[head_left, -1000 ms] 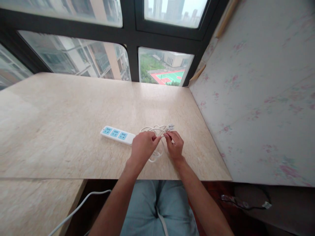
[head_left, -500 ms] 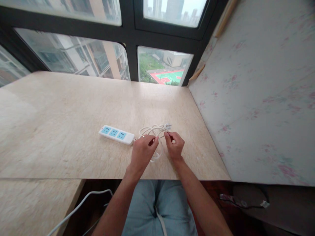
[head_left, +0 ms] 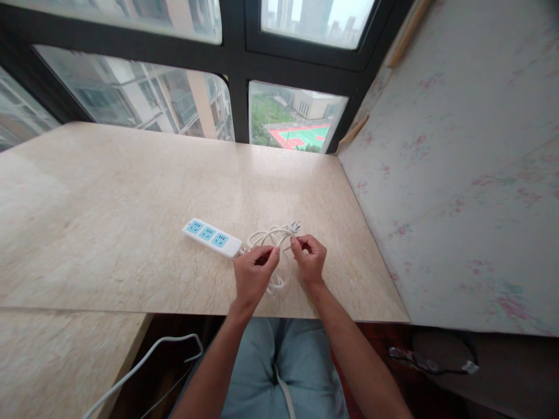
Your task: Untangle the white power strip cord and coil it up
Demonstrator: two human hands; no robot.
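A white power strip [head_left: 212, 237] with blue socket panels lies slantwise on the stone-patterned sill, left of my hands. From its right end runs a white power cord [head_left: 262, 235], bundled in loose loops between and beyond my hands. My left hand [head_left: 257, 270] is closed in a pinch on the cord near the strip's end. The fingers of my right hand [head_left: 310, 256] pinch the cord just below the plug [head_left: 295, 227], whose metal prongs point up and away. Some lower loops pass partly behind my left hand.
The beige sill [head_left: 144, 192] stretches left and back to the dark window frame [head_left: 236, 87]. A flowered wall [head_left: 458, 192] bounds the right side. Another white cable [head_left: 144, 358] hangs below at the left, and a black cord [head_left: 454, 369] lies low at the right.
The power strip has shifted slightly right in view and tilts more. The plug has turned, its prongs now angled further upward. Both hands keep their pinch with small shifts.
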